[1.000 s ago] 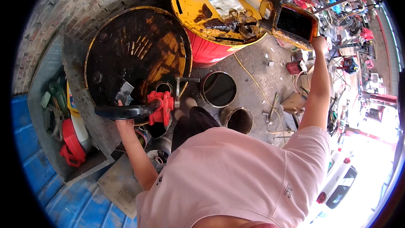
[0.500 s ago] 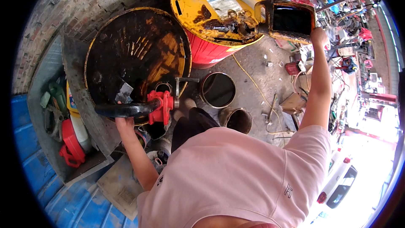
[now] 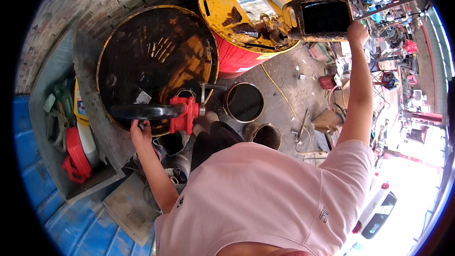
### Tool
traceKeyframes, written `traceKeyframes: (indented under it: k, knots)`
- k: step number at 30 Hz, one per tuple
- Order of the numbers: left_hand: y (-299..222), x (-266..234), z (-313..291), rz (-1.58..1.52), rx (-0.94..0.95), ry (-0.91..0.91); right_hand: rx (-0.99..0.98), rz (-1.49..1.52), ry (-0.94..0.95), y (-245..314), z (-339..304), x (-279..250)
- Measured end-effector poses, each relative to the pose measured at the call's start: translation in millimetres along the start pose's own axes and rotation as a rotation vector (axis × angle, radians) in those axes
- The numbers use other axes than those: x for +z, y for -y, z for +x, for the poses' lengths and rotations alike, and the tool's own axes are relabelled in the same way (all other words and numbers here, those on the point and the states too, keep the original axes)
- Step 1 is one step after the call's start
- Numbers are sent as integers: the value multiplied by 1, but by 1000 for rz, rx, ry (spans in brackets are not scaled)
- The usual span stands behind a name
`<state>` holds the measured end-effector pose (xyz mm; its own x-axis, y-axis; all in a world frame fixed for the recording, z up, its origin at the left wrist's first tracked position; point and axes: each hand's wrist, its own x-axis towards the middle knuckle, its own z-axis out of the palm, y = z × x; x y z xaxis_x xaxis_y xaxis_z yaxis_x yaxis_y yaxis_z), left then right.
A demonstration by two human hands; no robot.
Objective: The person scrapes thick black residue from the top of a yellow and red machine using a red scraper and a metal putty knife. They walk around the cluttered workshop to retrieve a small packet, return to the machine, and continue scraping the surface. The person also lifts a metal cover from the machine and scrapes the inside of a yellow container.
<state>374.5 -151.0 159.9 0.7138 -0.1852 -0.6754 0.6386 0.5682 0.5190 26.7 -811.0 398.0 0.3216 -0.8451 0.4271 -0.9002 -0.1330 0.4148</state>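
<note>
My right hand (image 3: 358, 34) grips the near end of a cut-open yellow jug (image 3: 295, 34), which holds dark oil and sits above the edge of a red-and-yellow drum (image 3: 232, 57). My left hand (image 3: 140, 135) is just below the black curved spout (image 3: 142, 111) of a red hand pump (image 3: 185, 116). Its fingers are apart and loosely bent, the tips close to the spout's underside; I cannot tell whether they touch it. The pump, with a metal crank (image 3: 214, 86), stands at the near edge of an oil-stained drum (image 3: 156, 61).
A bucket of dark liquid (image 3: 244, 102) and a stained pail (image 3: 266, 136) stand on the floor by my feet. At left, a grey metal bin (image 3: 50, 85) holds several jugs, one a red-topped container (image 3: 76, 154). A yellow hose (image 3: 279, 90) crosses the floor; clutter lines the right.
My left hand has loosened from the spout and dropped slightly below it. The jug in my right hand has shifted a little left and up. The view has moved slightly.
</note>
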Motion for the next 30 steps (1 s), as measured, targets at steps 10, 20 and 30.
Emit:
traceKeyframes:
  k: [10,20,30]
  knots:
    - [0,13,-20,-23,14,-13,-72,-70,-118,9,7,-26]
    - [2,13,-23,-27,-14,5,-88,-53,-190,12,12,-55]
    - [4,13,-26,-63,0,21,-200,-13,-339,13,22,-63]
